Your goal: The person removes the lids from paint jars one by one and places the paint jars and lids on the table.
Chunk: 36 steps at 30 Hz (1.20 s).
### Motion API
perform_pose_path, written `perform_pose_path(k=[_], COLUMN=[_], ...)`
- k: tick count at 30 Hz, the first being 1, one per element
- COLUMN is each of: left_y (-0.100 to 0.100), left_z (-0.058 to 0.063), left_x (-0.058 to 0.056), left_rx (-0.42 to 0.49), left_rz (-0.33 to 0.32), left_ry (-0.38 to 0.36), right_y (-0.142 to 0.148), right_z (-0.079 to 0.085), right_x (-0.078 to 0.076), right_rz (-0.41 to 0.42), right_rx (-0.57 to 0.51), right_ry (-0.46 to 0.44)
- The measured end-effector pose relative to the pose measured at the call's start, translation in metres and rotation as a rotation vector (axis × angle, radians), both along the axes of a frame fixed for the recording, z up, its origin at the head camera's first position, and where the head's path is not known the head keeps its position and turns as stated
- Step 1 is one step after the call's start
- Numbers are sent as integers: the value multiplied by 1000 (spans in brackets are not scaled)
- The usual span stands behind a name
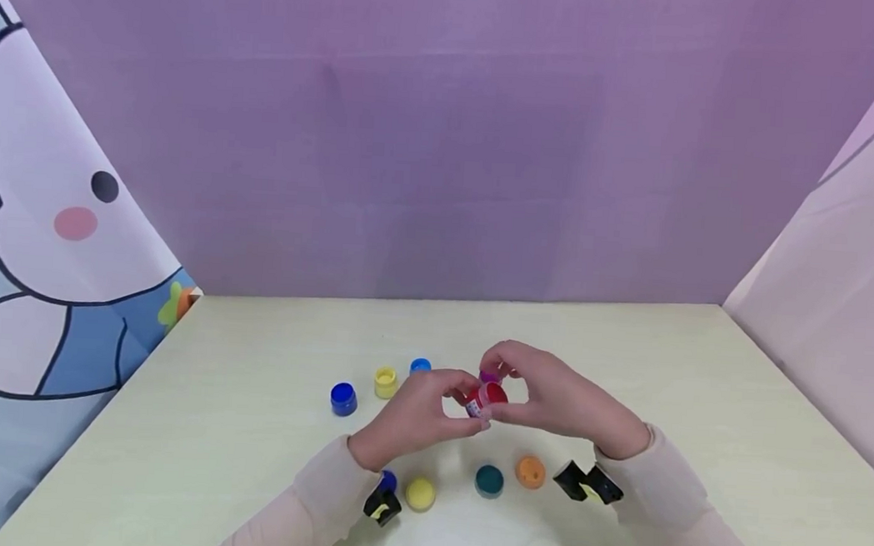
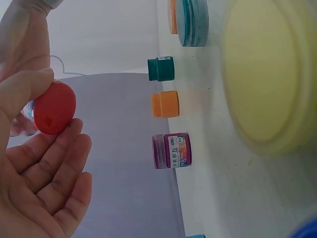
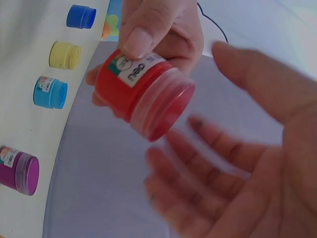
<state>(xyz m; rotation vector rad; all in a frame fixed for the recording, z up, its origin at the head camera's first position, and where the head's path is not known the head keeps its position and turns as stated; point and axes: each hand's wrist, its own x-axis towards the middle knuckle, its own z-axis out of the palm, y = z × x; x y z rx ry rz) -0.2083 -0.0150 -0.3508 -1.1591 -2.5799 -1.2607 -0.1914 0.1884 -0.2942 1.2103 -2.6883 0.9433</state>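
Note:
My left hand [image 1: 421, 410] grips a small red paint jar [image 1: 477, 401] above the table, its thumb on the label in the right wrist view. The jar [image 3: 133, 91] lies tilted, and its ridged, see-through lid [image 3: 166, 106] faces my right hand [image 3: 247, 183]. That right hand has its thumb and fingers spread around the lid end, the fingers blurred and a gap showing to the lid. In the left wrist view the jar's red base [image 2: 55, 109] shows. A purple jar [image 2: 172, 150] with its lid on stands on the table behind the hands.
Blue [image 1: 343, 399], yellow [image 1: 385, 383] and light blue [image 1: 420, 365] jars stand at the left back. Green [image 2: 161, 68] and orange [image 2: 165, 104] jars show in the left wrist view. Nearer lie yellow [image 1: 420, 494], teal [image 1: 489, 481], orange [image 1: 531, 472] and blue [image 1: 388, 480] lids.

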Motion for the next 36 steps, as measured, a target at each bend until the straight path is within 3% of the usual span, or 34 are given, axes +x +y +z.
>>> perform_pose_path(k=[4,7,14,25,36], left_y=[1,0,0,1,0], left_z=[0,0,1,2,0], left_x=[0,0,0,-1,1], left_rx=[-14,-18,-8,-25,-25], left_rz=[7,15,11,22,0], left_ry=[-10,-15,0,9,-2], right_y=[-1,-1,-1,0,2], right_z=[-1,-3,-1,2,-3], right_x=[1,2,2,1,-2], right_rz=[-126,-162,-188,-105,87], right_rx=[49,81,53,34,12], right_ry=[-103,-163,-153,-125,-34])
